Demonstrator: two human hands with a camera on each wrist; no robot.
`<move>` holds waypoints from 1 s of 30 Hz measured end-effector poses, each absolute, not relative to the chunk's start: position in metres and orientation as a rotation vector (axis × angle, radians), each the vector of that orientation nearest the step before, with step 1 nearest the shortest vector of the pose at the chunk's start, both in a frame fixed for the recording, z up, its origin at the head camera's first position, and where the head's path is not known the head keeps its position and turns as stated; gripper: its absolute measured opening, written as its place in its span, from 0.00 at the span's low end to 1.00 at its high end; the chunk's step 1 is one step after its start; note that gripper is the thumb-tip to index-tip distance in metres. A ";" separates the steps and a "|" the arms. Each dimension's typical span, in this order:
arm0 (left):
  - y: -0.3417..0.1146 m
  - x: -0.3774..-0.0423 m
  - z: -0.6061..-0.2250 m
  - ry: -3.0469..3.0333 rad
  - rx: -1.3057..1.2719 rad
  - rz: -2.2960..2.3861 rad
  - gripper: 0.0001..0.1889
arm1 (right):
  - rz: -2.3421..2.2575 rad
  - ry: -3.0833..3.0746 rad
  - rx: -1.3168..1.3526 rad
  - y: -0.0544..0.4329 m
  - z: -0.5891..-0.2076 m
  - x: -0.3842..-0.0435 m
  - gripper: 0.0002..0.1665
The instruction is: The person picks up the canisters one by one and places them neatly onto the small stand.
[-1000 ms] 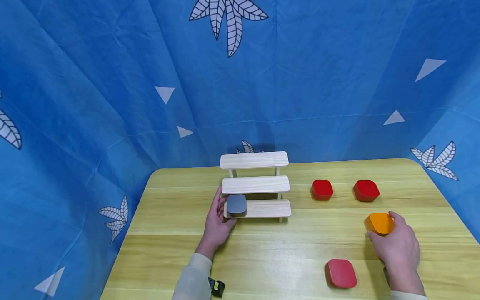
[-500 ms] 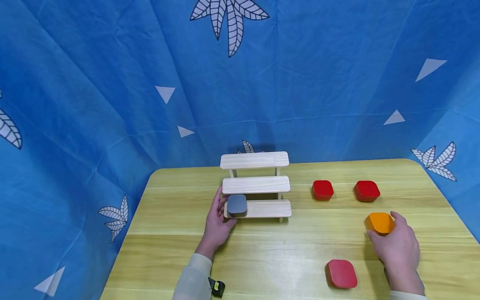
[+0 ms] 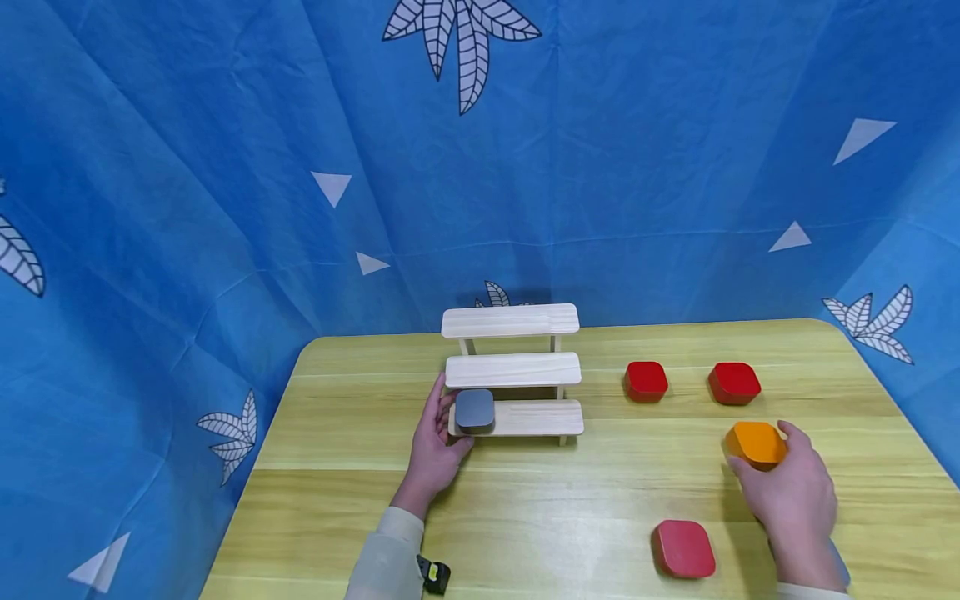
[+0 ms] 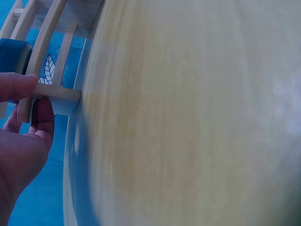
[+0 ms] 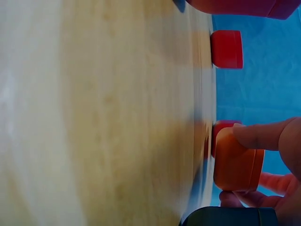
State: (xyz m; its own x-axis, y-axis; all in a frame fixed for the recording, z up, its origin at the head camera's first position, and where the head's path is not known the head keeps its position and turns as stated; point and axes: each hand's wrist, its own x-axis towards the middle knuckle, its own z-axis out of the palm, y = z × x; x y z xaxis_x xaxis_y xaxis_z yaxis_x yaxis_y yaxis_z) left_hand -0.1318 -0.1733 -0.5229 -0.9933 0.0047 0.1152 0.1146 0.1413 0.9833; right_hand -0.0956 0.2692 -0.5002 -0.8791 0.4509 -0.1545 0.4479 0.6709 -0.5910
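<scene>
A three-step wooden display rack [image 3: 513,369] stands toward the back of the wooden table. My left hand [image 3: 437,454] grips the left end of its lowest step; in the left wrist view the thumb [image 4: 19,86] lies on one side of that board and fingers curl round the other. On this step, beside the fingers, sits a grey-blue rounded square block [image 3: 475,408]. Over at the right, my right hand [image 3: 797,492] holds an orange rounded square block [image 3: 756,442] between thumb and fingers. The right wrist view has the orange block [image 5: 235,162] close over the table surface.
Two red blocks, one left [image 3: 646,380] and one right [image 3: 734,382], lie right of the rack. A pinkish-red block [image 3: 683,547] is nearer the front. Partly hidden by the right forearm is a dark blue block [image 5: 230,216]. Blue patterned cloth [image 3: 637,167] hangs behind the table.
My right hand has shifted slightly left and up in the head view with the orange block, and a blue edge now shows beside its wrist. The left hand and rack stay put.
</scene>
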 end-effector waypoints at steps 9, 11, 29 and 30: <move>-0.172 -0.129 -0.517 -2.312 -0.100 -2.028 0.59 | 1.008 -2.827 -0.752 0.262 -0.493 -0.094 0.54; -0.172 -0.131 -0.521 -2.312 -0.099 -2.025 0.60 | 1.008 -2.821 -0.748 0.262 -0.492 -0.094 0.55; -0.173 -0.132 -0.523 -2.321 -0.098 -2.004 0.60 | 1.030 -2.724 -0.706 0.240 -0.480 -0.091 0.52; -0.173 -0.132 -0.523 -2.317 -0.101 -2.003 0.59 | 1.032 -2.721 -0.704 0.239 -0.480 -0.090 0.52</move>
